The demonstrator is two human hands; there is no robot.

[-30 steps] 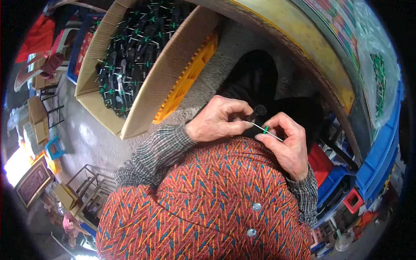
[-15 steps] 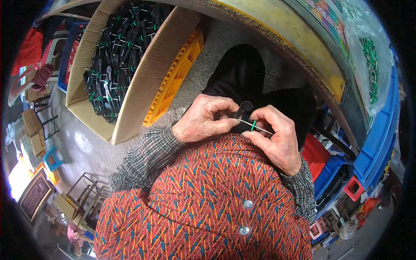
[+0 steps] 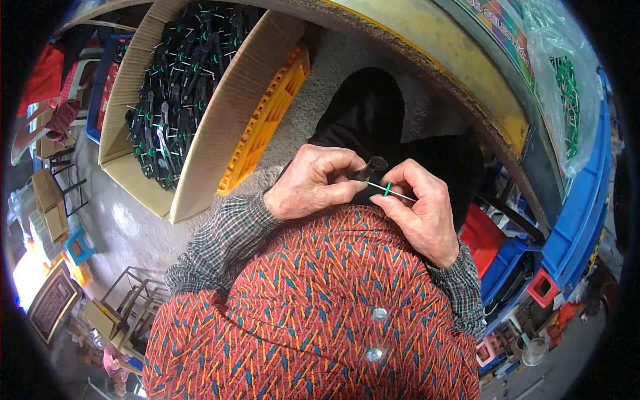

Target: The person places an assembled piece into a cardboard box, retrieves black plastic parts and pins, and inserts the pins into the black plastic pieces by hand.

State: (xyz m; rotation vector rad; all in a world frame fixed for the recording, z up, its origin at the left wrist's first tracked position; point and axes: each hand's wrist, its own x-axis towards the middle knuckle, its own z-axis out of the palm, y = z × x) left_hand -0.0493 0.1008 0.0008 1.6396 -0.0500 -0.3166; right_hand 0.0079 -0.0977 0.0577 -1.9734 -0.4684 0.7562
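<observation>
In front of my waist, my left hand (image 3: 317, 183) is closed on a black plastic part (image 3: 377, 163) with a round, hollow-looking end that pokes up past the fingertips. My right hand (image 3: 425, 210) pinches a thin pale rod (image 3: 403, 197) carrying a small green crosspiece (image 3: 387, 190). The rod's left end meets my left fingertips beside the black part. Whether it enters that part is hidden by the fingers. Thumb and forefinger of my right hand lie close around the green crosspiece.
At the far left, an open cardboard box (image 3: 230, 97) holds many black parts (image 3: 177, 100) with green and white pieces. An orange plastic crate (image 3: 267, 127) stands beside it. A worn table edge (image 3: 460, 87) curves ahead. Far right hangs a clear bag of green-and-white pieces (image 3: 568, 100), near blue bins (image 3: 577, 220).
My right thumb has shifted slightly upward, closer to the green crosspiece. My left hand keeps its grip on the black part, almost unmoved.
</observation>
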